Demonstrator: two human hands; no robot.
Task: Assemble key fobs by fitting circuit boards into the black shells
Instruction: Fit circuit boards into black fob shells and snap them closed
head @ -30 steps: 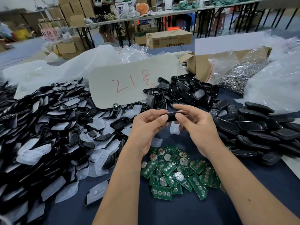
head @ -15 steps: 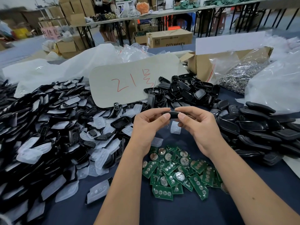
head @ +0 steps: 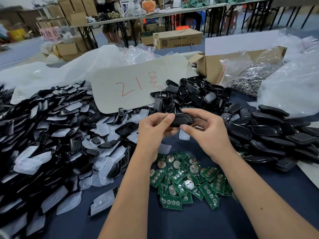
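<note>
Between your two hands, above the near middle of the table [head: 198, 226], you are holding one black shell [head: 182, 119] off the surface. Your left hand [head: 152, 131] is pinching its left end with thumb over curled fingers, and your right hand [head: 209, 133] is gripping its right end, thumb underneath and fingers arching over the top. Whether a board is already sitting inside it, I cannot tell, since only its dark outer face is showing.

Just below your wrists, the green circuit boards [head: 187, 182] are lying in a loose heap, roughly two dozen showing, so at least that many fobs seem to be waiting. To the right, a stack of closed black fobs [head: 279, 135] is building up, perhaps thirty visible; I judge these the finished ones. To the left, open shells mixed with clear button pads [head: 51, 144] are sprawling in a pile too dense to count, well over a hundred. Farther back, more empty shells [head: 191, 95] are heaped beside a grey card [head: 136, 83] marked in red, and one cardboard box [head: 241, 66] is holding metal rings.
</note>
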